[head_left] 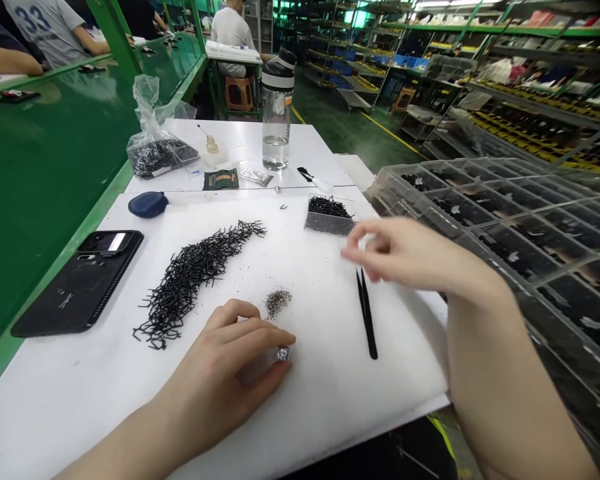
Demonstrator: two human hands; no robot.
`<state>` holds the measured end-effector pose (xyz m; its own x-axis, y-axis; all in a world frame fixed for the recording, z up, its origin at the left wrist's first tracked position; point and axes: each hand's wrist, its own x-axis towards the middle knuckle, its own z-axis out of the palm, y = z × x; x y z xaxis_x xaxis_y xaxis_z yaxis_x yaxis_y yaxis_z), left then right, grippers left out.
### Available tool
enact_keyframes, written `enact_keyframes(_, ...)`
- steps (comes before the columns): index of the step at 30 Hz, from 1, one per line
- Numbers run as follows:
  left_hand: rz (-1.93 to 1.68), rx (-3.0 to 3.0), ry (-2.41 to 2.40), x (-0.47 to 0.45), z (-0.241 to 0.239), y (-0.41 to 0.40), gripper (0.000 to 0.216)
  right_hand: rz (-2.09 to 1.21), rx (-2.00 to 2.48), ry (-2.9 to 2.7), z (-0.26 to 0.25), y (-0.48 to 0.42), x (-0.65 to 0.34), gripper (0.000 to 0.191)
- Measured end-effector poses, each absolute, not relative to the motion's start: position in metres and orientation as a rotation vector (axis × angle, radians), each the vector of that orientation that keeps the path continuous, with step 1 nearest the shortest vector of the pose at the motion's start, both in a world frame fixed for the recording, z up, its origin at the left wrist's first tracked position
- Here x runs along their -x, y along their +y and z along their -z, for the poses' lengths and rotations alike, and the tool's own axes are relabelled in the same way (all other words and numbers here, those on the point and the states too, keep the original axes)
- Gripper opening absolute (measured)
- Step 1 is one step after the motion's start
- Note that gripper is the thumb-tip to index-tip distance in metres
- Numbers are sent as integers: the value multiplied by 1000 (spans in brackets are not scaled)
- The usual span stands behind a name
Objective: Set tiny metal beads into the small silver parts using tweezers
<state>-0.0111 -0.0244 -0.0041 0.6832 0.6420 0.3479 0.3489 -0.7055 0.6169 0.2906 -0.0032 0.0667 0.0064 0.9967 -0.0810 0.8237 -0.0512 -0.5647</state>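
My left hand [240,360] rests low over the white table, thumb and fingers closed on a small shiny metal block [283,353]. Just beyond it lies a little heap of tiny brown and dark bits [278,302]. A long pile of short, bent black tubes [195,277] spreads to the left. My right hand [387,250], slightly blurred, hovers with its fingers curled into a pinch; anything between the fingertips is too small to make out. Under and in front of it are black tweezers [367,317], lying on the table. A clear tray [330,223] of black pieces sits beyond that hand.
A black phone [80,283] and a dark blue oval case [148,205] lie at the left. Farther back stand a water bottle [276,120] and a plastic bag of black parts [157,150]. A clear compartment box [505,220] borders the right side. Other people sit beyond.
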Motion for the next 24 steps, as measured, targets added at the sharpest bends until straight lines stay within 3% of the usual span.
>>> enact_keyframes(5,-762,-2386,804,10,1,-23,12,-886,2043,-2119,-58,-17,-293,23)
enact_keyframes(9,-743,-2401,851,9,-2,-25,6,-1046,1843,-2203,-54,-10,-291,16)
enact_keyframes(15,-727,-2473,1053,7,-4,-31,12,-1392,1051,-1425,-36,11,-270,8)
enact_keyframes(19,-705,-2456,1027,7,-4,-29,7,-1518,970,-1306,-24,17,-267,32)
enact_keyframes(24,-713,-2434,1007,9,-1,-26,8,-1522,1059,-1466,-14,14,-267,12)
